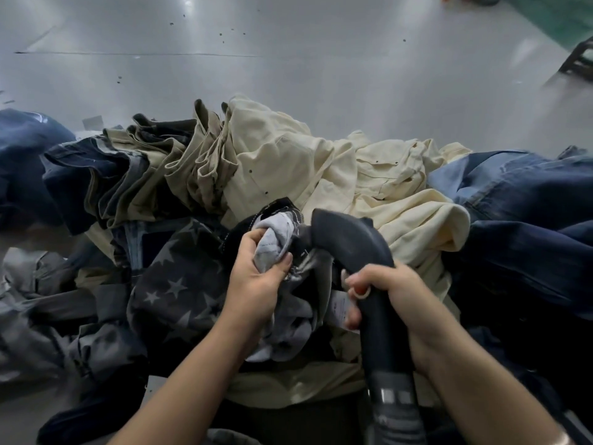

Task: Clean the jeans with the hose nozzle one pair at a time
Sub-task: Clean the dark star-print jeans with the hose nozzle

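Note:
A dark pair of jeans with a pale star print lies in front of me on top of the heap. My left hand grips a bunched grey pocket lining pulled out of these jeans. My right hand is wrapped around the curved black hose nozzle, whose mouth sits right against the pocket lining. The nozzle's ribbed hose runs down to the bottom edge of the view.
Cream trousers and khaki ones are piled behind the star jeans. Dark blue jeans lie at the right and blue ones at the left. A shiny metal table stretches beyond the heap.

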{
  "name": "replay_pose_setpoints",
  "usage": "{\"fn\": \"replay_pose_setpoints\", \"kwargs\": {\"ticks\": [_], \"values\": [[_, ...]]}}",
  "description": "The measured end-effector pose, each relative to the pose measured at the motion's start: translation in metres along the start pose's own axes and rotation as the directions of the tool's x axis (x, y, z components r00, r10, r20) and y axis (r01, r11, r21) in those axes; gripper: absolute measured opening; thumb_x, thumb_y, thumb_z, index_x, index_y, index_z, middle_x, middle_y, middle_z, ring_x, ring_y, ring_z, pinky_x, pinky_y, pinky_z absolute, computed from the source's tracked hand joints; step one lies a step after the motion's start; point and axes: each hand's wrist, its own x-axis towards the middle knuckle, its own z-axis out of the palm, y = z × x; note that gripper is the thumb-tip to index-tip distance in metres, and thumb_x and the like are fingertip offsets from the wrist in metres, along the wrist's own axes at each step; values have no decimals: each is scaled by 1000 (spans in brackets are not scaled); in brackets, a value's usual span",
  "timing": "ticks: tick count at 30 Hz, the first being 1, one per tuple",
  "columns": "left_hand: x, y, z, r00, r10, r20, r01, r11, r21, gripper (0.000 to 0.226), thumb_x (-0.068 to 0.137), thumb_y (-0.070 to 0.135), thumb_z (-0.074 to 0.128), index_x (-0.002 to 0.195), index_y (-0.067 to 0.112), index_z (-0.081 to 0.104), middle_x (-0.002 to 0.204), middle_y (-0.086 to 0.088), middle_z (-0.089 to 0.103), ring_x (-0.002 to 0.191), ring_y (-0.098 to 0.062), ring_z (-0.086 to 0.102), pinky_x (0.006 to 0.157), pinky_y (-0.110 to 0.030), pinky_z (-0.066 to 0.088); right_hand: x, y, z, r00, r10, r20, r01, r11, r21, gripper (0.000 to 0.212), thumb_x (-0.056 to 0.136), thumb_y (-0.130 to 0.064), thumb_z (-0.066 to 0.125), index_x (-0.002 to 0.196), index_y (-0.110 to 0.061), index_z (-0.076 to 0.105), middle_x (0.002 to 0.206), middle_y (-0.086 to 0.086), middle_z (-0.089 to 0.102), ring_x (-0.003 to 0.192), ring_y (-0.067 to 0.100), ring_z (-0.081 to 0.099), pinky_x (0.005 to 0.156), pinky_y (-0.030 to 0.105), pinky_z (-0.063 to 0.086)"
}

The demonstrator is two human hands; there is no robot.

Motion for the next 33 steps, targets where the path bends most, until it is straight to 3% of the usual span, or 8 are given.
{"fn": "replay_pose_setpoints", "kwargs": {"ticks": [5, 8, 17, 21, 23, 27, 30, 33], "values": [[0, 0, -2, 949, -306, 75, 311, 868, -388, 35, 81, 0, 58, 116, 1, 61, 104, -21, 69, 91, -29, 70, 75, -36, 59, 17, -17, -18, 993, 1, -121, 12, 994, 113, 29, 80, 1, 53, 54, -9, 43, 51, 5, 44, 38, 18, 45, 44, 28, 48], [10, 5, -17, 829, -509, 231, 550, 665, -505, 29, 84, 17, 55, 88, -5, 74, 91, -23, 72, 81, -32, 72, 66, -43, 60, 16, -16, -23, 995, -60, -81, 71, 988, 138, 23, 74, 0, 57, 58, -10, 44, 56, 5, 46, 42, 18, 47, 49, 30, 51], [9, 31, -30, 852, -301, 427, 519, 590, -618, 37, 82, 31, 68, 105, 3, 73, 109, -18, 70, 106, -30, 66, 85, -39, 54, 9, -5, -19, 931, -362, 44, 362, 932, 8, 43, 58, -7, 63, 99, -7, 54, 51, 7, 51, 47, 21, 53, 86, 48, 55], [1, 39, -24, 886, -113, 450, 429, 569, -702, 58, 103, 26, 14, 135, -15, 40, 138, -33, 43, 134, -38, 38, 114, -41, 19, 7, -7, -12, 884, -438, 165, 443, 897, 9, 56, 55, -15, 66, 107, -2, 48, 52, 7, 54, 49, 22, 53, 78, 34, 55], [4, 35, -23, 855, -73, 513, 468, 534, -704, 58, 103, 23, 11, 136, -17, 34, 140, -36, 38, 135, -40, 35, 115, -43, 16, 5, -8, -9, 876, -449, 176, 455, 891, 8, 57, 55, -16, 66, 107, -3, 47, 53, 7, 54, 49, 21, 53, 72, 30, 55], [3, 34, -27, 927, -116, 356, 345, 633, -693, 53, 102, 19, 17, 133, -18, 38, 137, -36, 42, 132, -41, 39, 115, -43, 21, 5, -11, -8, 874, -452, 180, 463, 886, -22, 59, 55, -17, 67, 108, -3, 45, 54, 8, 54, 49, 23, 52, 74, 33, 54], [7, 32, -18, 920, -218, 326, 388, 626, -677, 40, 89, 24, 50, 111, -4, 68, 114, -23, 66, 111, -33, 62, 95, -38, 49, 4, -13, -6, 876, -453, 165, 468, 882, -61, 62, 55, -12, 66, 113, -1, 47, 53, 7, 53, 47, 23, 52, 80, 39, 55], [12, 30, -17, 961, -178, 213, 275, 715, -642, 38, 81, 33, 53, 95, 5, 76, 101, -15, 72, 98, -28, 69, 84, -36, 56, -2, -15, -7, 887, -417, 197, 437, 897, -69, 55, 54, -7, 66, 108, -11, 53, 54, 12, 53, 43, 26, 51, 56, 37, 53]]}}
